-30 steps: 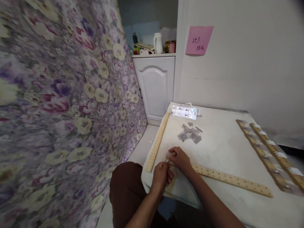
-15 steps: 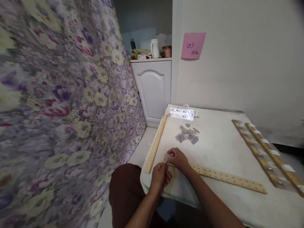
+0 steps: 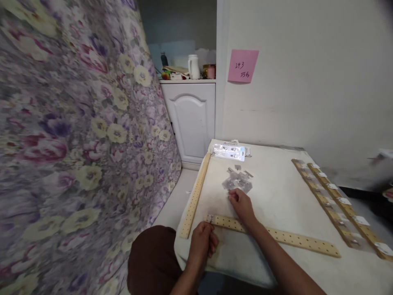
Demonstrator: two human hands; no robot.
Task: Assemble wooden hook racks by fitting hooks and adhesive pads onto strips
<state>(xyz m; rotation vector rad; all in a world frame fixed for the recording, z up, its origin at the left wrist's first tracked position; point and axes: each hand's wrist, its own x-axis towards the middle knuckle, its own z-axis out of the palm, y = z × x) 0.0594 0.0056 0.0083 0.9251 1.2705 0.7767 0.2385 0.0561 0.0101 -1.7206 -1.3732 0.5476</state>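
Observation:
My left hand (image 3: pixel 203 241) is closed at the left end of a pale wooden strip with rows of holes (image 3: pixel 294 239), thumb and finger pinching there. A small shiny piece (image 3: pixel 209 218) sits on that end beside the fingertips; its kind is too small to tell. My right hand (image 3: pixel 243 207) hovers above the strip with thumb and forefinger pressed together; whatever they hold, if anything, is hidden. Just beyond its fingertips lies a loose pile of small clear packets (image 3: pixel 238 180) with little metal parts in them.
A second holed strip (image 3: pixel 195 200) lies along the table's left edge. At the back is a clear blister pack (image 3: pixel 229 152). Two wooden strips (image 3: pixel 325 200) bearing packets and white tags lie on the right. A floral curtain (image 3: pixel 92 164) hangs on the left.
My right hand has left the shiny piece at the strip's end and moved right and away from me, up to the packets. My left hand stays at the strip's end. The view has shifted slightly.

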